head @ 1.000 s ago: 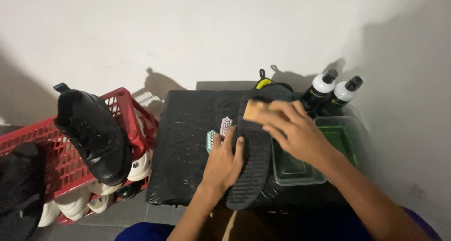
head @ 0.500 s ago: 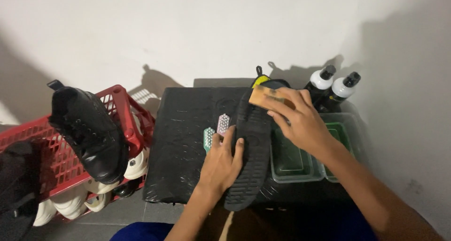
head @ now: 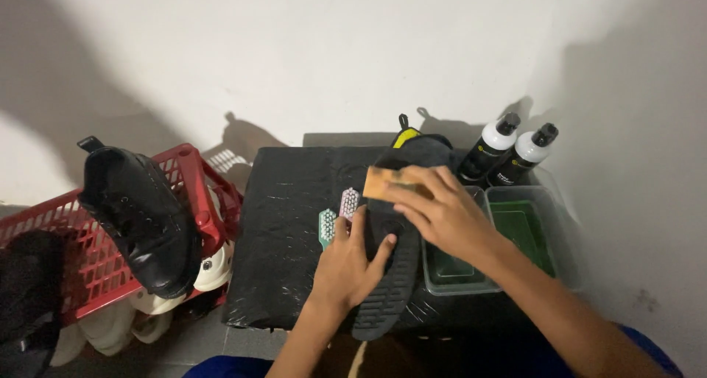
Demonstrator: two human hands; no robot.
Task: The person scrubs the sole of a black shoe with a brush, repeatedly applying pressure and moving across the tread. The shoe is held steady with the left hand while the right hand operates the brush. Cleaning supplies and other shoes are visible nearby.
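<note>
Fingers of the left hand [head: 346,264] lie spread flat on a black shoe [head: 394,253], which rests sole-up with its ridged rubber tread showing on the bench [head: 283,238], itself wrapped in wrinkled black plastic. At nine o'clock from it, a red plastic crate [head: 96,264] carries another black shoe [head: 143,220]. Two small bristle brushes [head: 337,214] sit just beside the left hand. Fingers of the right hand [head: 445,216] pinch a tan rectangular sponge [head: 387,183] against the sole. At three o'clock stand two clear tubs [head: 508,238] and, behind them, two bottles [head: 508,153].
</note>
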